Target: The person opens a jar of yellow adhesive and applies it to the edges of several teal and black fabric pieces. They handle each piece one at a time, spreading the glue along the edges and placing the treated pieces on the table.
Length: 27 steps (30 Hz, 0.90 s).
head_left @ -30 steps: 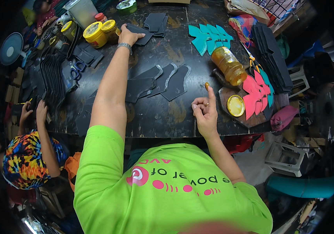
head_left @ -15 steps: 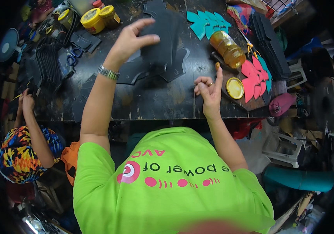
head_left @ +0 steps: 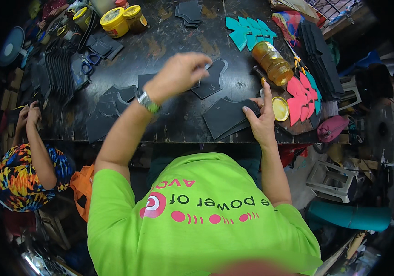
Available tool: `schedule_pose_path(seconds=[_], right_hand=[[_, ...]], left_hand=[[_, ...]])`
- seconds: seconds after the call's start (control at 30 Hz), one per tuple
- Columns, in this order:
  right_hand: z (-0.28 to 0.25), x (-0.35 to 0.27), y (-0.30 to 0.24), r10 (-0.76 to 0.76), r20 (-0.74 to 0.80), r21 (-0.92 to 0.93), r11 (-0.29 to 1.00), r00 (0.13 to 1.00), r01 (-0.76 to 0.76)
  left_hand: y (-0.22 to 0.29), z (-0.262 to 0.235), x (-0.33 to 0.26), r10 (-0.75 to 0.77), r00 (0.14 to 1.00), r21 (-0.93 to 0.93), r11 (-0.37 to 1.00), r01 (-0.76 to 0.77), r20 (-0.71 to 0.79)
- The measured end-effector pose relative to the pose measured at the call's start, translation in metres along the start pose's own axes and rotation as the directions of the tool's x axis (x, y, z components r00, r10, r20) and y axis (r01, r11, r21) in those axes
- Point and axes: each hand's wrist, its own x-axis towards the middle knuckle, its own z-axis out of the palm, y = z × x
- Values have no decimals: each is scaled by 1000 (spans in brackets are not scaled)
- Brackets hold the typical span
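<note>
Between the thumb and lower fingers of my right hand (head_left: pixel 263 122) is a small stack of flat black cut-out pieces (head_left: pixel 224 118), near the table's front edge. Its index finger points up, with an amber smear on the tip. Blurred by motion, my left hand (head_left: pixel 178 76) hovers over the middle of the table, and its fingers are too smeared to read. Beneath and beside it lie more black cut-outs (head_left: pixel 214 80) with pale edge marks. Another overlapping group of black cut-outs (head_left: pixel 107 110) rests to the left.
Near my right hand are a tipped amber jar (head_left: pixel 273 64), a yellow lid (head_left: pixel 280 109), and pink cut-outs (head_left: pixel 300 99). Teal cut-outs (head_left: pixel 250 32) lie behind. Yellow-lidded tubs (head_left: pixel 114 23), blue-handled scissors (head_left: pixel 90 63) and stacked black strips (head_left: pixel 59 71) are left. Another person's hands (head_left: pixel 32 115) show far left.
My left hand has moved right and nearer. The dark piece blurred beside it earlier is gone from there. My right hand, formerly holding nothing, now has the black pieces.
</note>
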Motion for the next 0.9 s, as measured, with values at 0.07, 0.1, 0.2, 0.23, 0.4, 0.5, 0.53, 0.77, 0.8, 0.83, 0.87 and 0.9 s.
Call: schedule_pose_path(seconds=[0.07,0.1,0.2,0.23,0.4,0.5,0.53,0.77,0.8,0.83,0.87,0.9], right_hand=[[1,-2,8,-29,-42,-67,997,999,26],[4,-4,12,-57,-58,-68,996,997,53],[10,-7,20,-147,-48,-139,980,988,139],[9,-8,21,-71,-60,-85,994,996,66],[6,-6,25,-62,-61,23,998,996,64],[4,-5,26,-50,-43,6,999,998,50],[4,-5,27,-43,-39,12,999,998,44],[5,-6,29,-38,-40,31,999,998,39],[5,-6,29,-26,-38,51,998,999,28],[5,-5,29,-32,-42,53,998,999,34],[5,-5,29,-39,-45,53,998,998,42],[5,-5,29,-51,-54,56,997,997,54]], left_hand=[[-35,-19,34,75,995,245,968,-57,-64],[-54,-26,51,54,997,366,930,-31,-51],[-107,-40,101,34,998,686,726,-57,47],[-122,-39,114,-3,997,771,634,-59,80],[-171,-26,164,114,959,935,218,-279,260],[-187,-11,182,147,918,919,92,-383,368],[-193,-7,189,80,921,915,113,-388,381],[-212,-26,212,89,904,822,387,-417,417],[-207,-32,212,25,893,815,396,-422,450],[-201,-37,212,-40,875,808,407,-427,483],[-194,-42,214,-128,851,807,416,-419,509],[-188,-46,216,-215,820,806,426,-410,530]])
